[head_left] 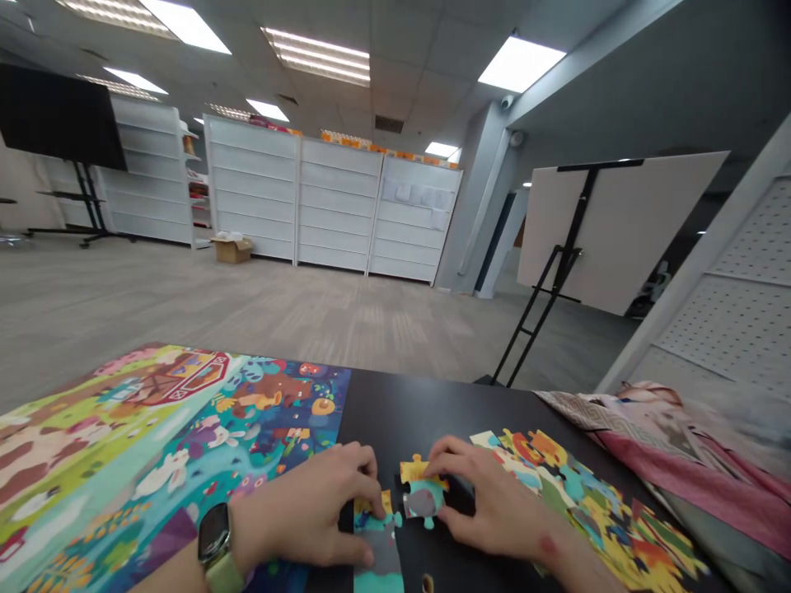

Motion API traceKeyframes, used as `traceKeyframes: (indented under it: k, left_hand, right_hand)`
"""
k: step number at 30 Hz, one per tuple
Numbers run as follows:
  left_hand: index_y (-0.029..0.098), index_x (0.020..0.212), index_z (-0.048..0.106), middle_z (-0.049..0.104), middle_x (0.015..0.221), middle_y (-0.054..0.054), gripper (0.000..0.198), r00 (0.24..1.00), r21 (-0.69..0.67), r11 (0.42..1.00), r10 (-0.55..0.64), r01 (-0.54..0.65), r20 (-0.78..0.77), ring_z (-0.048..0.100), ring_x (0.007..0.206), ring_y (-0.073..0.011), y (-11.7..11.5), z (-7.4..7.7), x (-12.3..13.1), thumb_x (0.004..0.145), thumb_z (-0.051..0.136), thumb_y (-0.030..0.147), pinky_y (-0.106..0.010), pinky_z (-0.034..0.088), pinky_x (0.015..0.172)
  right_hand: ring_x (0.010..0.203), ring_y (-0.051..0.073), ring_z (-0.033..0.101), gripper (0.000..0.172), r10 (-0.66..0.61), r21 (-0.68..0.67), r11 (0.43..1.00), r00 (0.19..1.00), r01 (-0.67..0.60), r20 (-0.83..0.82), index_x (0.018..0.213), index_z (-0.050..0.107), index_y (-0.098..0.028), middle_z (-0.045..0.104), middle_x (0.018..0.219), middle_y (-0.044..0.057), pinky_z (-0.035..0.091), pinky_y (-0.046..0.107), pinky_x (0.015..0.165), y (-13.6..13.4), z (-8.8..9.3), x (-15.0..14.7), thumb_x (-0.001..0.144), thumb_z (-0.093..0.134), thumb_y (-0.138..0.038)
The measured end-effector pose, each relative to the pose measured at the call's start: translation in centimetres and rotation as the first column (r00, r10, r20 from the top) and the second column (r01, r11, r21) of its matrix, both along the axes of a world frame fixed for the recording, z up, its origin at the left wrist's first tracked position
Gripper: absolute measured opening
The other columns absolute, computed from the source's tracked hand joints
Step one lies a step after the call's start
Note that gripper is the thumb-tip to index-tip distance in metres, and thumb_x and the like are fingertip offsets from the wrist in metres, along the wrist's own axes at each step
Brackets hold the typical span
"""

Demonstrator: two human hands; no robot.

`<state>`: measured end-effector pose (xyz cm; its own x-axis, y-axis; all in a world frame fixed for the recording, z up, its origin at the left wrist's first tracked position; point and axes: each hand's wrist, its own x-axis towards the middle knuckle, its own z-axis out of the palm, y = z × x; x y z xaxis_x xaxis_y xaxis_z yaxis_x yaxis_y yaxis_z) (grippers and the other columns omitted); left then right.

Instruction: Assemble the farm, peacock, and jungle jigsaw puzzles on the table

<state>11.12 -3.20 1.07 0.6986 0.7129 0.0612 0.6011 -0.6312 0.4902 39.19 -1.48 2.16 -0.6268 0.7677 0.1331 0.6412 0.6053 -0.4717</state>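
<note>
On the black table, my left hand [337, 498] rests its thumb and fingers on a strip of joined jigsaw puzzle pieces [384, 548], turquoise and grey with some yellow at the top. Across a narrow gap to the right, my right hand [488, 498] grips a jigsaw puzzle piece [423, 499] in yellow, turquoise and grey between thumb and fingers. Whether that is one piece or two joined, I cannot tell. Its tabs point up and down, and it sits apart from the strip. A small brownish object [428, 583] lies at the bottom edge.
Loose puzzle pieces [593, 502] are heaped on the right of the table [395, 403]. Large illustrated sheets [203, 445] cover its left side. Fabric and plastic wrapping [698, 445] lie at the right edge. Beyond stand a board on an easel [618, 231], white shelves [339, 206] and a cardboard box [233, 249].
</note>
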Motion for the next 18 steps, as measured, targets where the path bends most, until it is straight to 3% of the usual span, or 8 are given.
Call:
traceKeyframes:
  k: [6, 12, 18]
  left_hand:
    - [0.032, 0.105, 0.074, 0.059, 0.114, -0.003, 0.031, 0.999, 0.006, 1.000, -0.007, 0.007, 0.046, 0.058, 0.106, -0.0248, 0.5, -0.4, -0.3, 0.079, 0.081, 0.047, -0.032, 0.045, 0.090]
    - [0.030, 0.107, 0.072, 0.059, 0.116, -0.003, 0.031, 0.994, -0.023, 1.000, -0.007, 0.010, 0.110, 0.057, 0.107, -0.0247, 1.0, -0.7, -0.8, 0.079, 0.081, 0.043, -0.034, 0.045, 0.096]
    - [0.032, 0.124, 0.067, 0.056, 0.127, -0.007, 0.063, 0.990, -0.006, 0.997, -0.080, 0.081, 0.116, 0.053, 0.114, -0.0311, 0.5, -0.4, -0.3, 0.070, 0.083, 0.060, -0.040, 0.043, 0.102]
  right_hand:
    - [0.100, 0.021, 0.065, 0.030, 0.038, -0.042, 0.998, 0.999, -0.038, -0.003, 0.102, 0.073, -0.027, 0.065, 0.112, 0.004, 0.049, 0.033, 0.095, -0.8, 0.3, -0.7, 0.073, 0.067, -0.018]
    - [0.102, 0.021, 0.063, 0.033, 0.057, -0.055, 0.997, 0.998, -0.056, 0.020, 0.101, 0.075, -0.026, 0.063, 0.113, 0.005, 0.050, 0.032, 0.093, -0.9, -0.3, -1.5, 0.071, 0.067, -0.017]
    - [0.098, 0.019, 0.062, 0.031, 0.061, -0.051, 0.997, 0.997, -0.059, 0.051, 0.100, 0.075, -0.027, 0.062, 0.110, 0.003, 0.049, 0.030, 0.088, -1.0, -0.3, -1.5, 0.071, 0.069, -0.018]
